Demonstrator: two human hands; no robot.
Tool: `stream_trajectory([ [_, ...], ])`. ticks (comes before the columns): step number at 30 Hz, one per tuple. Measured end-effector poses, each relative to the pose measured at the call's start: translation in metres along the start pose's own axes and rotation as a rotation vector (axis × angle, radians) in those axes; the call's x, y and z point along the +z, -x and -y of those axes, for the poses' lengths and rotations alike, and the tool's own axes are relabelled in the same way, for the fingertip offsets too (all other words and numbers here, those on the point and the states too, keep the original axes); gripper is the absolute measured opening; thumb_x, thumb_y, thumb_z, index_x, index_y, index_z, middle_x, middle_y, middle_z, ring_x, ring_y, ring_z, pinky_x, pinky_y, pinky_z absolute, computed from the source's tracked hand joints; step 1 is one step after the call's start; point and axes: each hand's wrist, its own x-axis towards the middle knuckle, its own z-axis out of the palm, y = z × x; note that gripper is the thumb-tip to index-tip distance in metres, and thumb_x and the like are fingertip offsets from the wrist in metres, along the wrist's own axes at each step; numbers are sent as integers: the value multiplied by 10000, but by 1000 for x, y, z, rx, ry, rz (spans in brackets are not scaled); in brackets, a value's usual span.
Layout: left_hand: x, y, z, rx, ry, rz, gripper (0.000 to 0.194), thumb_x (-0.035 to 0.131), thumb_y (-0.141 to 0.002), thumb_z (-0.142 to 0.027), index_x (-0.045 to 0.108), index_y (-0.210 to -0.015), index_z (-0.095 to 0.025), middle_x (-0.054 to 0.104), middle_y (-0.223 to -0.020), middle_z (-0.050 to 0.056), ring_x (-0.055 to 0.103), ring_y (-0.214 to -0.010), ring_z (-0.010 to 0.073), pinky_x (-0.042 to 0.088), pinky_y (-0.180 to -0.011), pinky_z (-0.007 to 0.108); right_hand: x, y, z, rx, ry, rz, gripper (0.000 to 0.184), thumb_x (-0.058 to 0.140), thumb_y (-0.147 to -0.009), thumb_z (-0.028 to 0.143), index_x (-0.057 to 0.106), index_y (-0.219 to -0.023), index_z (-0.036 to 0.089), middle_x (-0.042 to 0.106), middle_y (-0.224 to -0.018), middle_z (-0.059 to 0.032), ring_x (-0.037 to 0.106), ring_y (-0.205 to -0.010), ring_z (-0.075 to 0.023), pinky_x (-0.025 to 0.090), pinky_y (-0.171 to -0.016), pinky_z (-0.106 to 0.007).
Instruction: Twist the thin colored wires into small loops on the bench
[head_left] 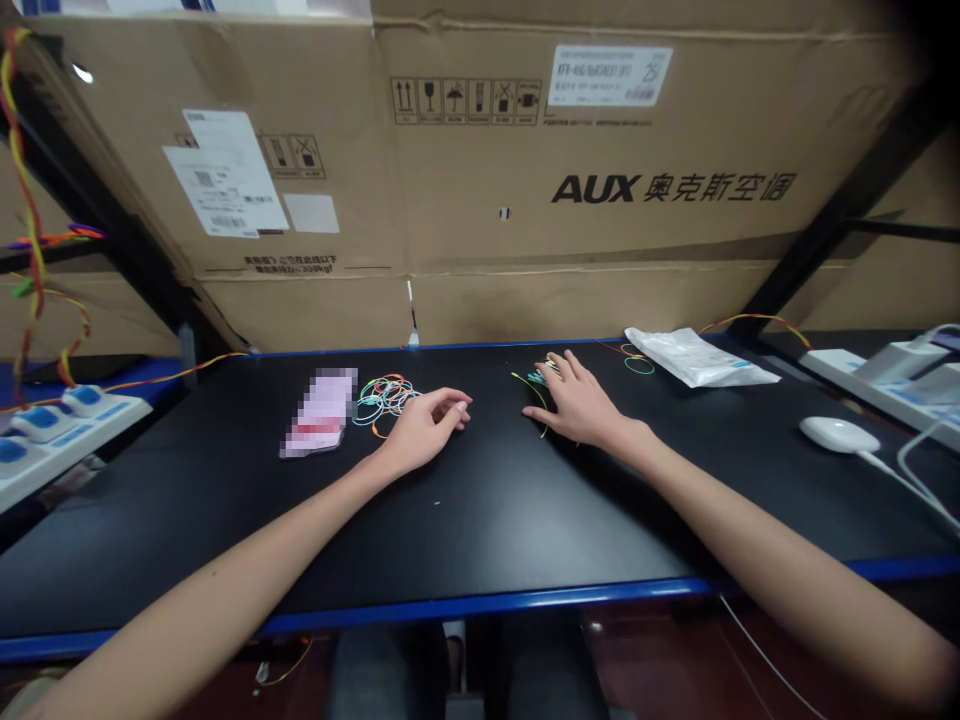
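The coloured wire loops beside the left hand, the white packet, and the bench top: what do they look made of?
The wire loops look like thin plastic-insulated wire: bright, slightly glossy, bending in smooth curves. The white packet seems thin plastic film, creased with shiny highlights. The bench top has a smooth, matte black finish, perhaps laminate or a rubber mat; the look leaves that open.

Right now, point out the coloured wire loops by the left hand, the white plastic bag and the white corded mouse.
Coloured wire loops [385,398]: head view, middle of the bundle.
White plastic bag [697,358]: head view, its middle.
White corded mouse [838,434]: head view, top shell.
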Motion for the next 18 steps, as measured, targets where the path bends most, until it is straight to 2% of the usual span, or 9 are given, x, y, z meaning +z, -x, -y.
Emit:
stream_trajectory([
  [2,-2,-2,2,4,-14,-17,232,520,-868,-348,631,-963,-168,680,-803,48,651,-697,150,521,-711,293,1,5,-5,22,-19,11,785,500,-807,631,396,-1368,92,357,-1443,-227,185,-1390,-410,325,-1054,-544],
  [4,-3,-2,3,8,-16,-30,230,521,-865,-350,634,-955,-170,678,-793,44,650,-688,148,518,-701,288,2,6,-11,50,-45,4,765,455,-834,627,404,-1366,80,393,-1421,-226,242,-1376,-395,310,-1073,-535],
  [7,-4,-2,3,18,-10,-45,227,522,-861,-351,638,-948,-176,676,-782,38,647,-680,147,516,-692,284,0,-1,-18,0,-74,-53,576,475,-871,510,505,-1299,125,504,-1338,-189,361,-1328,-337,252,-1116,-532],
  [9,-4,-1,2,23,-11,-48,227,525,-858,-353,642,-946,-179,676,-778,36,646,-679,148,514,-690,283,-2,-5,-20,-73,-88,-73,396,535,-858,410,618,-1174,186,568,-1271,-144,415,-1292,-305,234,-1124,-546],
  [12,-3,1,-1,24,-17,-52,228,533,-855,-358,648,-941,-180,678,-774,35,646,-678,147,508,-682,276,-5,-6,-20,-144,-111,-53,211,584,-832,297,719,-978,227,594,-1241,-106,420,-1291,-289,276,-1106,-547],
  [15,-1,4,-5,34,-24,-39,217,533,-858,-345,649,-936,-179,682,-775,35,647,-675,145,505,-675,272,-8,-1,-15,-165,-138,-22,197,595,-827,255,740,-957,219,581,-1262,-112,388,-1315,-297,341,-1076,-519],
  [18,0,8,-11,54,-49,-3,200,524,-862,-320,649,-930,-180,688,-778,37,650,-685,152,502,-681,278,-14,2,-10,-186,-165,-2,170,621,-814,243,747,-927,227,591,-1248,-104,403,-1303,-292,353,-1073,-508],
])
